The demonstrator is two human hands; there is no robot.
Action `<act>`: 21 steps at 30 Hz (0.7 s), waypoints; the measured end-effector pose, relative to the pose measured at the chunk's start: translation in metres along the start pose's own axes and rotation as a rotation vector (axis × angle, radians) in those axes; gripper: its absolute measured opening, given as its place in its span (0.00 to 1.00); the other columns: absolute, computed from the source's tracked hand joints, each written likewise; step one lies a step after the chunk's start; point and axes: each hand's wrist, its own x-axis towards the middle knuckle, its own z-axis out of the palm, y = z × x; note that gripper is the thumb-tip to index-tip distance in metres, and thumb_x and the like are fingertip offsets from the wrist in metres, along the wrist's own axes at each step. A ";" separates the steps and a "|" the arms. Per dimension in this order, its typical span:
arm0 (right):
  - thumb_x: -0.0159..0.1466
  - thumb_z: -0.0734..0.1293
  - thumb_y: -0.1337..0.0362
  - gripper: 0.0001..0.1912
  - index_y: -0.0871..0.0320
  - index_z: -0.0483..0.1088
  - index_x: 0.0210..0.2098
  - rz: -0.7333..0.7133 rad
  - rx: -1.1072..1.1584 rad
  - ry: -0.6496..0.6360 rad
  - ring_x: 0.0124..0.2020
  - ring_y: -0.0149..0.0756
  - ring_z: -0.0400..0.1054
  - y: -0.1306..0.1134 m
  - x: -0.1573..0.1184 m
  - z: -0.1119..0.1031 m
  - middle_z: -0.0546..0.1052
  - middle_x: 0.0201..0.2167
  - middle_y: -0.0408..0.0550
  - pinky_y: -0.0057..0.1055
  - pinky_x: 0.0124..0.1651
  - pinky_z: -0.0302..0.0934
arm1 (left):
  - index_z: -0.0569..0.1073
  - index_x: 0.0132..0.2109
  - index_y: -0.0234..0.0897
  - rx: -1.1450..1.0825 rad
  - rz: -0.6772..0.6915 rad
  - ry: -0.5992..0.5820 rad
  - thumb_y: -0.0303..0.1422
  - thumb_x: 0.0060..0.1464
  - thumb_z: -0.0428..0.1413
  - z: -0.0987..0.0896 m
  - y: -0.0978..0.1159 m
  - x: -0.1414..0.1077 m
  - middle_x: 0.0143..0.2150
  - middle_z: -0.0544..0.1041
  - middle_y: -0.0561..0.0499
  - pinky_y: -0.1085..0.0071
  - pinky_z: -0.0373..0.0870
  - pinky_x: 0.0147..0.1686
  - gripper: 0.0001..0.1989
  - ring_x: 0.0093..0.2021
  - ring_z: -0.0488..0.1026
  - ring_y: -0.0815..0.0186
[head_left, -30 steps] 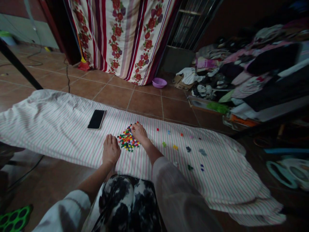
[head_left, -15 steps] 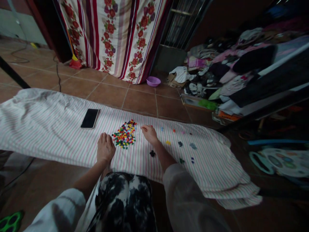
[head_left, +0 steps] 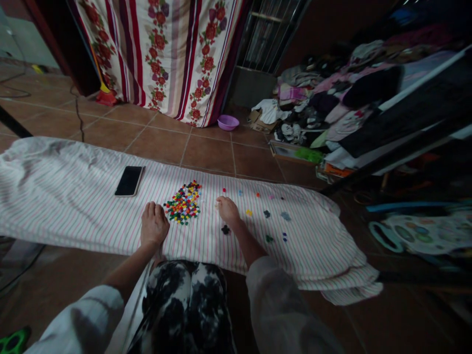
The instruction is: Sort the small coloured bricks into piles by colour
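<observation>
A heap of small multicoloured pieces [head_left: 183, 202] lies on the striped cloth [head_left: 92, 216]. My left hand [head_left: 154, 223] rests on the cloth at the heap's left edge, its fingers together and pointing forward; anything under them is hidden. To the right of the heap, my right hand [head_left: 227, 210] has its fingertips pinched low over the cloth, and what they hold is too small to name. Small groups sorted by colour lie around and beyond it: black pieces [head_left: 225, 229], a red piece [head_left: 224, 190], yellow pieces [head_left: 249, 212], grey pieces [head_left: 285, 216] and green pieces [head_left: 269, 238].
A phone [head_left: 129, 181] lies on the cloth left of the heap. On the tiled floor beyond are a purple bowl [head_left: 228, 122], a red broom [head_left: 106, 96] and a heap of clothes [head_left: 354, 98]. A floral curtain [head_left: 158, 54] hangs behind.
My right hand has moved slightly nearer to me, uncovering the red piece beyond it. My left hand stays beside the heap. The whole view has shifted a little.
</observation>
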 end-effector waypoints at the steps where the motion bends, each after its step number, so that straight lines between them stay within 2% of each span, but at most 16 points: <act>1: 0.67 0.60 0.72 0.16 0.58 0.73 0.51 0.006 0.000 0.006 0.48 0.35 0.71 0.000 -0.001 0.000 0.78 0.48 0.51 0.27 0.50 0.59 | 0.70 0.43 0.31 0.003 0.001 -0.003 0.27 0.59 0.44 -0.001 0.000 0.000 0.50 0.72 0.32 0.50 0.64 0.57 0.11 0.58 0.65 0.46; 6: 0.67 0.60 0.73 0.14 0.58 0.74 0.47 -0.009 -0.009 -0.001 0.47 0.36 0.70 0.000 -0.004 0.002 0.78 0.45 0.51 0.28 0.49 0.59 | 0.69 0.41 0.32 0.009 0.014 0.003 0.26 0.58 0.44 -0.005 0.002 0.002 0.47 0.71 0.34 0.52 0.66 0.55 0.10 0.55 0.66 0.47; 10: 0.66 0.58 0.74 0.18 0.57 0.75 0.48 -0.038 -0.010 -0.020 0.47 0.36 0.70 0.001 -0.008 0.003 0.78 0.45 0.51 0.27 0.49 0.60 | 0.69 0.39 0.33 0.010 0.021 -0.012 0.26 0.57 0.44 -0.006 0.001 0.002 0.43 0.72 0.35 0.51 0.67 0.52 0.09 0.52 0.67 0.47; 16: 0.65 0.58 0.73 0.22 0.56 0.72 0.55 -0.056 0.000 -0.020 0.47 0.37 0.69 0.000 -0.013 0.004 0.75 0.49 0.53 0.28 0.51 0.61 | 0.69 0.43 0.31 -0.019 0.024 0.041 0.27 0.57 0.44 0.000 -0.001 -0.001 0.50 0.71 0.31 0.49 0.64 0.58 0.11 0.59 0.65 0.45; 21: 0.66 0.61 0.70 0.17 0.55 0.74 0.51 -0.065 -0.002 -0.005 0.46 0.34 0.69 -0.002 -0.014 0.006 0.74 0.48 0.50 0.27 0.51 0.60 | 0.69 0.43 0.32 -0.041 0.015 0.030 0.28 0.57 0.44 0.002 -0.002 -0.001 0.51 0.72 0.31 0.48 0.64 0.59 0.11 0.60 0.64 0.45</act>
